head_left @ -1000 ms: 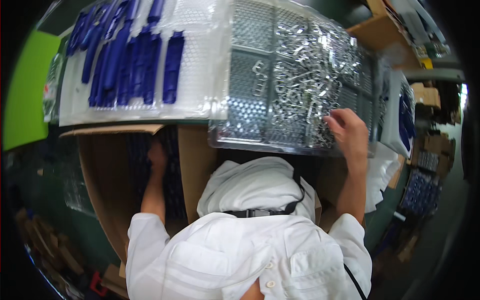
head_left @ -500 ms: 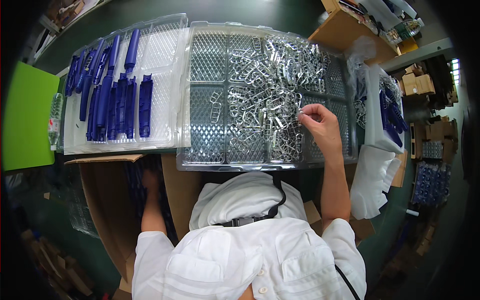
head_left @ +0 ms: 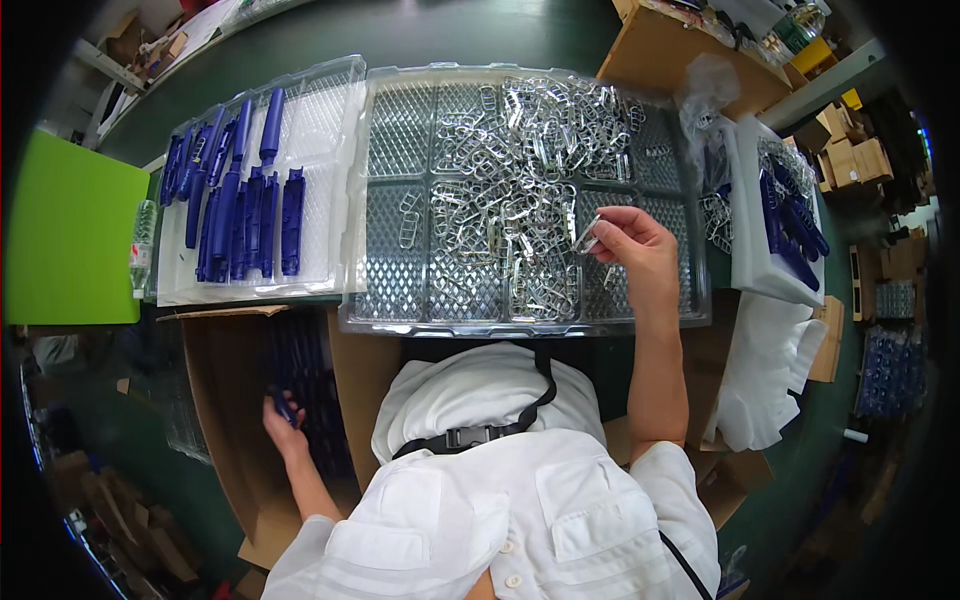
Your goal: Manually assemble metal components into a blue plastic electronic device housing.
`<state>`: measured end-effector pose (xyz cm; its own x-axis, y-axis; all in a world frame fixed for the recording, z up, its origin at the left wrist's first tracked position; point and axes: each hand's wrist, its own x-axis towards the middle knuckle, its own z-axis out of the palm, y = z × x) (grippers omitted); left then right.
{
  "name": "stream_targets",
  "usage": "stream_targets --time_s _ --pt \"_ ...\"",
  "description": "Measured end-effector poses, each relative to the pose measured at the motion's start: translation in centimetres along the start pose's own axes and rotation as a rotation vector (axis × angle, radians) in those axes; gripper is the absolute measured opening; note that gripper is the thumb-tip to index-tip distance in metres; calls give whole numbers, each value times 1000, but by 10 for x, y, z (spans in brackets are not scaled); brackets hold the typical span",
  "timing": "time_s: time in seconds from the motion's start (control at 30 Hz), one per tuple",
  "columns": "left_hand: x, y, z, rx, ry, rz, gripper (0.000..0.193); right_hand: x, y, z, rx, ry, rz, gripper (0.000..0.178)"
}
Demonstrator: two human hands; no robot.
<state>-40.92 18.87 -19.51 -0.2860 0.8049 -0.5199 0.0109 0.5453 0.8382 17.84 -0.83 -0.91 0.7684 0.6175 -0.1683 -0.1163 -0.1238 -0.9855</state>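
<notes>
Across the far side I see a dark green tabletop, with a bright green board standing out at the left. To my right, a grey metal beam slants in front of stacked cardboard boxes above a green floor. The edges look dim to me, apart from a small bluish light far right.

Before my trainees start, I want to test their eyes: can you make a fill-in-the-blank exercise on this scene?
1. The right hand holds a silver clip; the left hand holds a part coloured ____.
2. The tray of clips lies to the ____ of the tray of long parts.
3. The panel beside the bottle is coloured ____.
Missing words: blue; right; green.
</notes>
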Motion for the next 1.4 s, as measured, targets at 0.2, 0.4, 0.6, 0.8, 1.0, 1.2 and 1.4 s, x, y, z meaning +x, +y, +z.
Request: stream_targets --time_s 0.2,0.4,0.6,0.8,1.0,1.2,1.4 --pt "-179 124 84 -458 -599 110 48 -15 -23 -3 124 -82 -5 16" --pt "-244 133 233 -306 -1380 -199 50 -63 -69 4 245 -174 -336 16" --pt "-277 134 281 -206 -1609 -275 50 -77 -92 21 -292 -144 -661 19" --pt "-278 128 292 -59 -1621 -167 50 -82 -73 32 -497 -25 -599 17" --pt "-274 119 290 -52 -1597 -114 48 -78 -66 40 -589 -4 -630 15" --pt "-270 113 287 -35 -1576 -56 53 -75 -66 43 -649 -32 -684 14" --pt "-269 113 286 -34 -1558 -38 51 -75 -62 46 -656 -49 -673 15"
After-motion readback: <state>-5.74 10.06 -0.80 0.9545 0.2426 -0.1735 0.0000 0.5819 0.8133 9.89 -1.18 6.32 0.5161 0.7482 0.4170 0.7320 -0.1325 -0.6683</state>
